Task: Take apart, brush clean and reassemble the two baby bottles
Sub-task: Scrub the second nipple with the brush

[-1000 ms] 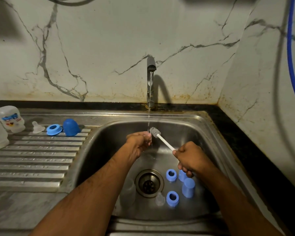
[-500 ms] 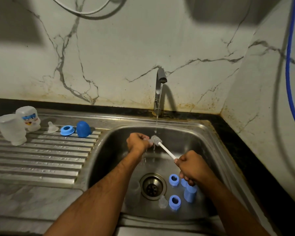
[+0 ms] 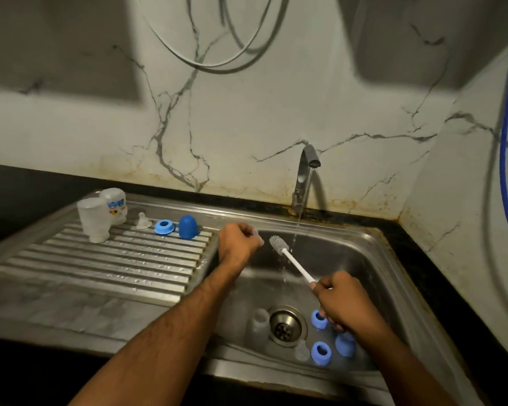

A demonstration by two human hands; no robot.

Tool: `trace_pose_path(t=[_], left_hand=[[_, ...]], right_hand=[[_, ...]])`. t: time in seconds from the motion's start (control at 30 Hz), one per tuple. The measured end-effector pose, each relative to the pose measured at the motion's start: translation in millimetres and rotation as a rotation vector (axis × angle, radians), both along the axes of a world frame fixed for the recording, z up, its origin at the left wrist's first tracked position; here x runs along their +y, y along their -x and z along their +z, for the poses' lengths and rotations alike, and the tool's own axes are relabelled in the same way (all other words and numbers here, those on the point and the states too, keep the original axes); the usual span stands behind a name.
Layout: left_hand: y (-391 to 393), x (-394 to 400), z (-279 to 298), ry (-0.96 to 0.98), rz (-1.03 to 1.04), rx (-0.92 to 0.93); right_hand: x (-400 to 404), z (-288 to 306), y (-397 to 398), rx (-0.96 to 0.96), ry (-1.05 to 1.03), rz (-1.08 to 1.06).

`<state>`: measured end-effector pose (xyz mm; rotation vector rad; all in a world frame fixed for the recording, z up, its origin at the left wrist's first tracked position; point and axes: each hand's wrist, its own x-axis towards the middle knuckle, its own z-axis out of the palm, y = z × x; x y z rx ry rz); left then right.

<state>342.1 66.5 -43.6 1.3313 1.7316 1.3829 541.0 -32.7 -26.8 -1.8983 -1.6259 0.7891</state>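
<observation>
Beside the tap [image 3: 305, 177], the brush [image 3: 292, 257] is gripped by the right hand [image 3: 345, 303]; the fisted left hand [image 3: 238, 244], contents unclear, has been moved toward the drainboard [image 3: 100, 259].

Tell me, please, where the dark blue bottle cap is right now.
The dark blue bottle cap stands on the drainboard left of the basin, beside the light blue ring.

Left hand [image 3: 238, 244]: curling into a fist at frame centre; whether it is holding anything cannot be told.
Right hand [image 3: 342, 301]: gripping a handle, lower right.
Forearms: both reaching up from the bottom edge.
</observation>
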Motion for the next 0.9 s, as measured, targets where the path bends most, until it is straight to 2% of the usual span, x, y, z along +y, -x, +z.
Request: trace_pose_path(t=[0.17, 0.4, 0.6, 0.9], left_hand=[[61, -26, 7, -0.027, 0.124, -0.041], [156, -56, 9, -0.032, 0.269, 0.102], [214, -63, -3, 0.001, 0.389, 0.055], [248, -45, -13, 0.019, 0.331, 0.091]], right_hand=[[-17, 10, 43, -0.003, -0.022, 0.117], [-32, 16, 110, 0.062, -0.037, 0.27], [-23, 10, 158, 0.069, -0.045, 0.347], [-2, 4, 203, -0.067, -0.089, 0.393]])
